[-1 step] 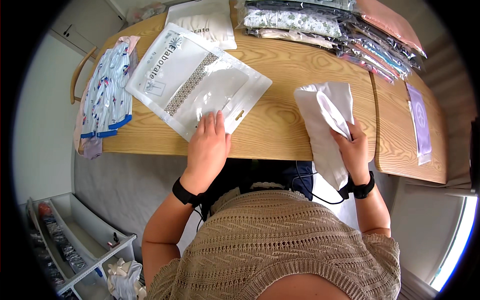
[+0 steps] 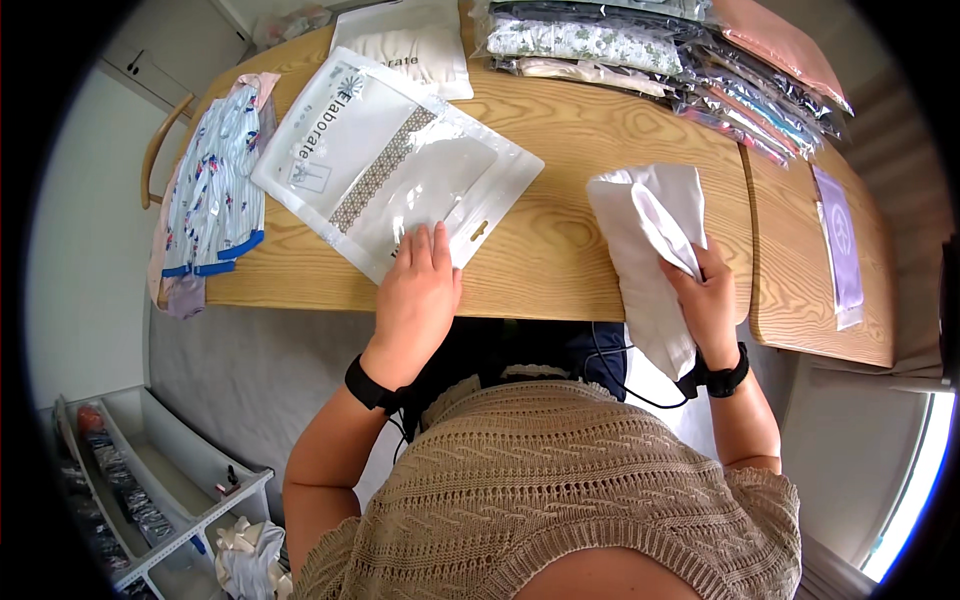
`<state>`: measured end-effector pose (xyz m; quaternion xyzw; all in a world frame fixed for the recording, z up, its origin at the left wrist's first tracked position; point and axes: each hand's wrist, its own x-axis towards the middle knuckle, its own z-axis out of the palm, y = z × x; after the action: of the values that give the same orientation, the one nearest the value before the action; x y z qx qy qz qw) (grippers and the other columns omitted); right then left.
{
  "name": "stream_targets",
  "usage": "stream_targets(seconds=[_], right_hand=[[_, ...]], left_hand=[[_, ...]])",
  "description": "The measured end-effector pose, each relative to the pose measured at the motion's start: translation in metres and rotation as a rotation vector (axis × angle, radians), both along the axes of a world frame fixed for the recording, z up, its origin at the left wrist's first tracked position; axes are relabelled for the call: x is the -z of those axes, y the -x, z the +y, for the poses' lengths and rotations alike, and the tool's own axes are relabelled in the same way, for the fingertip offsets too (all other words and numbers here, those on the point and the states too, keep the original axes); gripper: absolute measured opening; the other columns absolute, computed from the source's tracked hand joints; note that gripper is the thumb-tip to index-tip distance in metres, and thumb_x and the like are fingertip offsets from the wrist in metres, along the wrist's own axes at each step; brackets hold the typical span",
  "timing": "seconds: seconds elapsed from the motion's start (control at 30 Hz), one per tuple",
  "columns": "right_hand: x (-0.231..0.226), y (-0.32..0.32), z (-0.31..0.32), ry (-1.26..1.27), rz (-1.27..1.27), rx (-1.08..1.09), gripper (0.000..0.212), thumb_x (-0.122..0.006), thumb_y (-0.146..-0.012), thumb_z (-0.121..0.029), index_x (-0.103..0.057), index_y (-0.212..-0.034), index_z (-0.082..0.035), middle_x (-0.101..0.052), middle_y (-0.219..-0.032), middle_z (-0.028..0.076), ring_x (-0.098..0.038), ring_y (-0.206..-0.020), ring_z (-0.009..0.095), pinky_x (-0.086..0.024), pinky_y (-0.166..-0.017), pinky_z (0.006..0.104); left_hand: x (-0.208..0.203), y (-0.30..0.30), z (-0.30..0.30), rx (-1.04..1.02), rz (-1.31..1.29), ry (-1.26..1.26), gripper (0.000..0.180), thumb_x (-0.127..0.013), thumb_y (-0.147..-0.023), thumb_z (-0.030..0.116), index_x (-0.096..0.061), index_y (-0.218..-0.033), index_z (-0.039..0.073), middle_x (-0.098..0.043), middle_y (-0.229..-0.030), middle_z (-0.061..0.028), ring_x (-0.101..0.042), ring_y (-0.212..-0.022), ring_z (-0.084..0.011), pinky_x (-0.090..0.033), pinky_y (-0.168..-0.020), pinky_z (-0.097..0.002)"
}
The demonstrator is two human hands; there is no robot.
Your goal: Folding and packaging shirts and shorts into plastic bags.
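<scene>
My left hand (image 2: 415, 285) lies flat with its fingers stretched over the lower corner of a white and clear plastic zip bag (image 2: 420, 165). A patterned band runs across the bag, and a hang hole shows along its right edge. I cannot make out any contents. On the right, my right hand (image 2: 703, 300) is closed round a folded white cloth (image 2: 645, 250), thumb on top. The upper part of the cloth rests on the table, and its lower end hangs over the front edge. What kind of cloth it is stays hidden by the folds.
Behind the bag lies another white pouch (image 2: 410, 45). Striped, flowered clothing (image 2: 215, 180) covers the table's left end. Bagged garments (image 2: 590, 45) are stacked at the back right. A purple packet (image 2: 838, 235) lies far right. A grey divided bin (image 2: 180, 480) stands lower left.
</scene>
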<state>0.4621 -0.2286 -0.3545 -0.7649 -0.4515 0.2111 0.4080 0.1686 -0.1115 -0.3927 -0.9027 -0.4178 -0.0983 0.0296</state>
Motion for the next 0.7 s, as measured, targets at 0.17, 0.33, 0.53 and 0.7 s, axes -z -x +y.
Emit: stream_targets(seconds=[0.17, 0.33, 0.53, 0.7], right_hand=[[0.002, 0.009, -0.002, -0.049, -0.022, -0.024, 0.019, -0.068, -0.078, -0.007, -0.064, -0.092, 0.004, -0.056, -0.084, 0.009, -0.054, -0.076, 0.019, -0.043, -0.070, 0.0284], [0.012, 0.008, -0.007, -0.104, 0.029, -0.006, 0.019, -0.068, -0.079, -0.008, -0.064, -0.091, 0.005, -0.055, -0.081, 0.005, -0.052, -0.070, 0.014, -0.042, -0.065, 0.0262], [0.023, -0.001, -0.008, -0.049, 0.345, 0.154, 0.019, -0.067, -0.082, -0.012, -0.063, -0.091, 0.005, -0.053, -0.076, -0.001, -0.044, -0.062, 0.006, -0.037, -0.055, 0.0222], [0.020, -0.002, -0.010, -0.026, 0.322, 0.164, 0.023, -0.067, -0.083, -0.015, -0.063, -0.092, 0.005, -0.054, -0.081, 0.002, -0.048, -0.070, 0.009, -0.039, -0.063, 0.0236]], left_hand=[[0.010, 0.002, 0.005, 0.019, 0.188, -0.202, 0.056, -0.054, -0.082, 0.003, -0.036, -0.133, -0.006, -0.054, -0.117, -0.0211, -0.058, -0.101, -0.0331, -0.053, -0.079, -0.0331], [-0.014, 0.005, 0.023, 0.016, -0.029, 0.121, 0.077, -0.053, -0.074, -0.009, -0.031, -0.143, 0.018, -0.056, -0.096, -0.0188, -0.061, -0.085, -0.0280, -0.053, -0.057, -0.0367], [-0.023, 0.021, 0.043, 0.100, -0.242, 0.152, 0.057, -0.050, -0.078, -0.007, -0.052, -0.130, 0.017, -0.054, -0.106, -0.0169, -0.058, -0.087, -0.0355, -0.048, -0.074, -0.0410], [-0.019, 0.015, 0.039, -0.011, -0.300, 0.225, 0.045, -0.054, -0.086, 0.005, -0.050, -0.130, 0.013, -0.056, -0.107, -0.0150, -0.058, -0.090, -0.0330, -0.048, -0.077, -0.0403]])
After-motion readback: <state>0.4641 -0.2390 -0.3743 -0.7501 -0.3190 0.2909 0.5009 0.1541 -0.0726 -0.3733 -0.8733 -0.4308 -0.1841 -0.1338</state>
